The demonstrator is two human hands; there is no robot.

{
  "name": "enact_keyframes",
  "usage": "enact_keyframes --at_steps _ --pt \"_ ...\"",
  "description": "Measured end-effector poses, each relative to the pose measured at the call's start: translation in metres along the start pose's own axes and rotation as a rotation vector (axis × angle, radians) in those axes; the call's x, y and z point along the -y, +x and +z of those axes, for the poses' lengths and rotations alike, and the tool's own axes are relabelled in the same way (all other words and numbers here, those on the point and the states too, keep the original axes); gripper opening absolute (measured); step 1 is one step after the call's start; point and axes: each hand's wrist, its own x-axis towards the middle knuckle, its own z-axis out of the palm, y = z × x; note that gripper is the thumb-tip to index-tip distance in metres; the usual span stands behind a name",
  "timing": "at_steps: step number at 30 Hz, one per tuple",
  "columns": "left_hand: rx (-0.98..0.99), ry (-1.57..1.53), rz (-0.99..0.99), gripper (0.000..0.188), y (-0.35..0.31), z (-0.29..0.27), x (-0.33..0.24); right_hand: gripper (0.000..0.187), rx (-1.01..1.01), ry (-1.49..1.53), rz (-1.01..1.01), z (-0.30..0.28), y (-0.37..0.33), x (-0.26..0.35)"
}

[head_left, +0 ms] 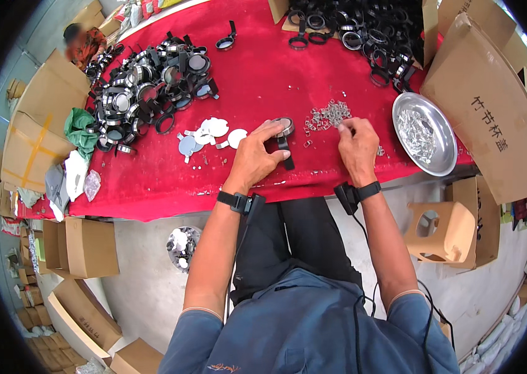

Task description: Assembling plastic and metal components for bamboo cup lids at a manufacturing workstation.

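My left hand [256, 154] is closed round a black cup lid [284, 128] with a metal rim and a black strap, held at the table's near edge. The strap points toward me, under my thumb. My right hand [357, 144] is at the right edge of a small heap of metal clips [325, 116], thumb and fingers pinched together. Whatever is between those fingertips is too small to make out. White and grey round discs [211, 129] with small tabs lie left of my left hand.
A big pile of black lids [145, 87] covers the table's left; more lids [363, 31] spill from a carton at the far right. A metal bowl [403, 106] of small clear or shiny parts stands right, beside a cardboard box [488, 93]. Another person [84, 47] is at far left.
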Motion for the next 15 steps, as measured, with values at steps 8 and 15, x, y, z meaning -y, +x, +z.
enact_keyframes --at_steps 8,15 --pt "-0.004 0.008 0.011 0.065 0.003 0.0 0.004 0.009 0.078 -0.058 -0.018 0.012 0.02 -0.018" --pt "-0.039 0.004 0.08 0.063 0.009 0.001 0.005 0.011 0.184 -0.088 -0.097 0.019 0.022 -0.026"
